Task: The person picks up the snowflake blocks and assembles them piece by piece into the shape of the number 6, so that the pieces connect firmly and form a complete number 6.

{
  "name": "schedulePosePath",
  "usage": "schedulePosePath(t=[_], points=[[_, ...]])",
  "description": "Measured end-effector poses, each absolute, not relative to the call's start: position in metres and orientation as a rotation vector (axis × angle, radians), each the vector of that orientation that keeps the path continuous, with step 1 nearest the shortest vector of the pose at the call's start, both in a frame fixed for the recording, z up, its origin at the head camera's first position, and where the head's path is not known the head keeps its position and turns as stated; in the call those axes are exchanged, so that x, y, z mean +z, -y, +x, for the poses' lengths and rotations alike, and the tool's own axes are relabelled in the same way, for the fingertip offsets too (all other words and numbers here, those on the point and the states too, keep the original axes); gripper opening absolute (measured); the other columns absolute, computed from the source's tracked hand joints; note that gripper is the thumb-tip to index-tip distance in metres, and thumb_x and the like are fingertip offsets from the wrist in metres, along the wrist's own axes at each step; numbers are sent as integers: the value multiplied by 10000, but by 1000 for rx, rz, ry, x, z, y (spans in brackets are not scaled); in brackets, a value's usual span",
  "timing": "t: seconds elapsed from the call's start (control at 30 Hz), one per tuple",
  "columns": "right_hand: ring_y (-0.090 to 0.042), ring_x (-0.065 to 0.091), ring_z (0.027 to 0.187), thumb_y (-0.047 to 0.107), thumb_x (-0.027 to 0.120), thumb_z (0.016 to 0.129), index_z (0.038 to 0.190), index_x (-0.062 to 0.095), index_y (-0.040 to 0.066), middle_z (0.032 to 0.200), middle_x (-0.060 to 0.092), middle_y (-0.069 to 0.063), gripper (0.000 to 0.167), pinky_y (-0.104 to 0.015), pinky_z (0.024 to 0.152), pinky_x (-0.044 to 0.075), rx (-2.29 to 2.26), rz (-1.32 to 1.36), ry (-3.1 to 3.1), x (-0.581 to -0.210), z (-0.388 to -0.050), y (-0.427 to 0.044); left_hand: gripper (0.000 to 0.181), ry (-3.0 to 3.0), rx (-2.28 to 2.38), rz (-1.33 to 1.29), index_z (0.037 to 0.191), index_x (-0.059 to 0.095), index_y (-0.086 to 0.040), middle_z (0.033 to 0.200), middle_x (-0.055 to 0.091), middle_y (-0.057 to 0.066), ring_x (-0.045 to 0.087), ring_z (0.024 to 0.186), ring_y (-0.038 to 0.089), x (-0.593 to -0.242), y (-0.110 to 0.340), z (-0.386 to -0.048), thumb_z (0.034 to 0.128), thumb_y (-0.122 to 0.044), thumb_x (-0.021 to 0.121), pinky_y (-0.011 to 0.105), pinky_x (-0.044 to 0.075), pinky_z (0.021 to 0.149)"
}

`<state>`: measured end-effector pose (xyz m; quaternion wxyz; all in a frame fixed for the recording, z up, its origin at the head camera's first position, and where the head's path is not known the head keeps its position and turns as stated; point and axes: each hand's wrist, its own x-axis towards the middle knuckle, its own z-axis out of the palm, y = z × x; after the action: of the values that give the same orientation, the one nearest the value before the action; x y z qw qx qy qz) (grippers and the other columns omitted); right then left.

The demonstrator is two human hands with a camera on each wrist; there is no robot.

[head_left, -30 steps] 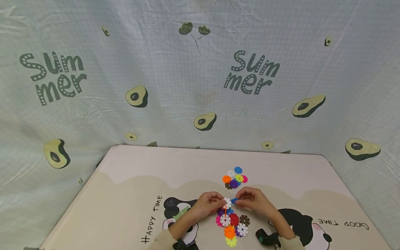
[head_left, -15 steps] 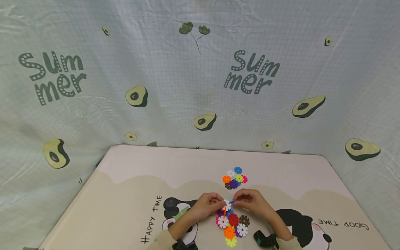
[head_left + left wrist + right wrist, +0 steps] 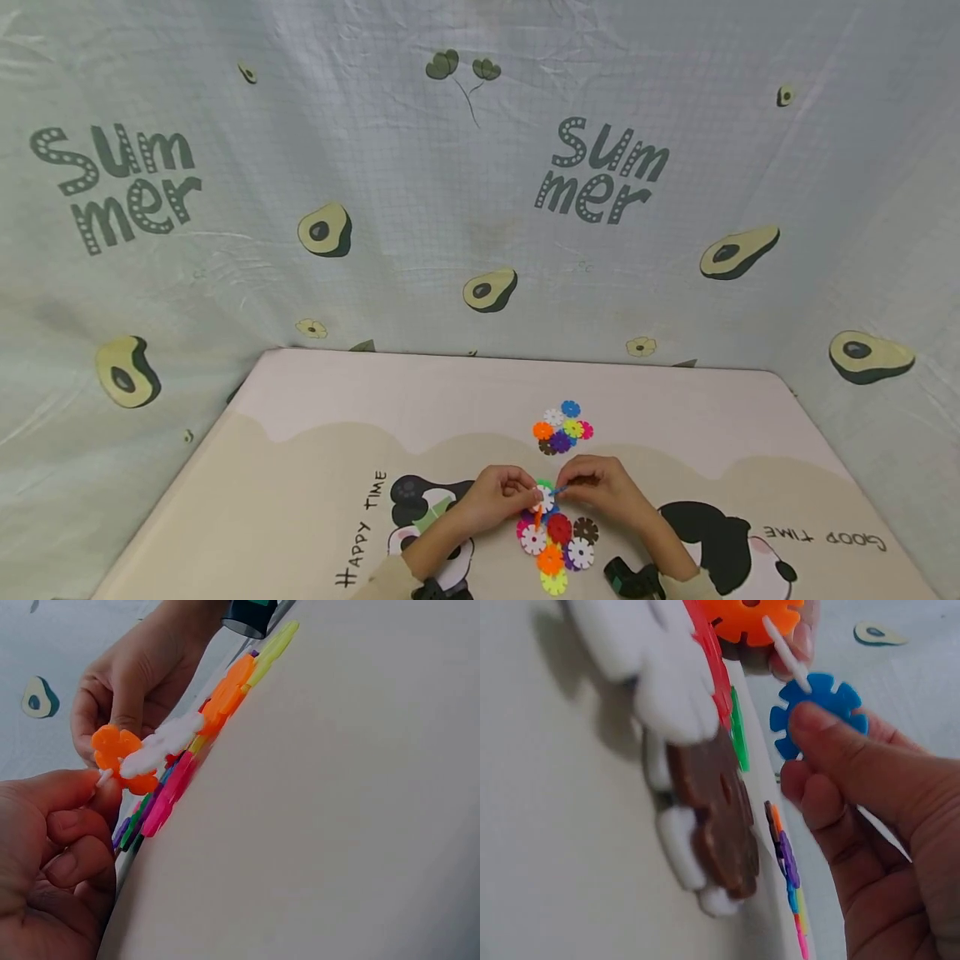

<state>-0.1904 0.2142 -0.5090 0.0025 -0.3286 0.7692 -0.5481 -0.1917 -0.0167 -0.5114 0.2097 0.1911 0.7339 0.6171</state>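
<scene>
My left hand [image 3: 497, 498] pinches a white notched plastic disc [image 3: 545, 501] by its edge. An orange notched disc [image 3: 112, 745] is joined to that white one, and a second white disc [image 3: 166, 742] stands against the orange in the left wrist view. With thumb and fingers my right hand [image 3: 606, 490] pinches a blue notched disc [image 3: 821, 701]. In the right wrist view the blue disc's rim meets the edge-on white disc at a crosswise angle; how deep the notches sit in each other I cannot tell. Both hands hover over a pile of similar discs.
Below the hands lie loose discs, among them red [image 3: 559, 528], brown [image 3: 586, 530], orange [image 3: 551, 559] and yellow [image 3: 554, 582]. Farther back is a second cluster with a purple disc [image 3: 560, 442]. A black strap device [image 3: 633, 577] is by the right wrist.
The blue disc has turned edge-on and come against the white disc. Both hands have drifted slightly toward the near side, the right one also leftward. A green disc now shows behind the white.
</scene>
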Motion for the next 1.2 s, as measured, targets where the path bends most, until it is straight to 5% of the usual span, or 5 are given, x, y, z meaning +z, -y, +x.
schedulePosePath(t=[0.4,0.57,0.83,1.2], points=[[-93,622,758,-49,718,825,860,710,64,844,698,-71,119,-222,723,539,-1648,-1096,-2530,-509,-188,-210,162,-2054,1732,540,920,672,49,743,652,39,513,584,70,-507,14,-189,923,-113,663,146,415,536],[-60,597,739,16,720,848,905,702,48,864,686,-76,69,-222,686,536,-1659,-912,-2524,-507,-185,-209,171,-2002,1775,484,935,658,57,716,607,13,473,555,78,-508,12,-190,933,-113,651,152,406,512],[-62,519,650,90,738,862,1040,575,-55,843,580,-87,281,-176,581,456,-1608,-646,-2329,-505,-186,-209,196,-1942,1824,444,965,630,46,645,536,-4,426,517,74,-512,15,-192,953,-149,614,154,376,488],[-35,467,627,164,788,826,981,676,24,884,535,-121,237,-155,549,386,-1448,-850,-2221,-502,-189,-216,180,-1851,1895,351,1001,578,9,664,587,8,452,513,78,-511,20,-193,961,-165,599,168,409,504]])
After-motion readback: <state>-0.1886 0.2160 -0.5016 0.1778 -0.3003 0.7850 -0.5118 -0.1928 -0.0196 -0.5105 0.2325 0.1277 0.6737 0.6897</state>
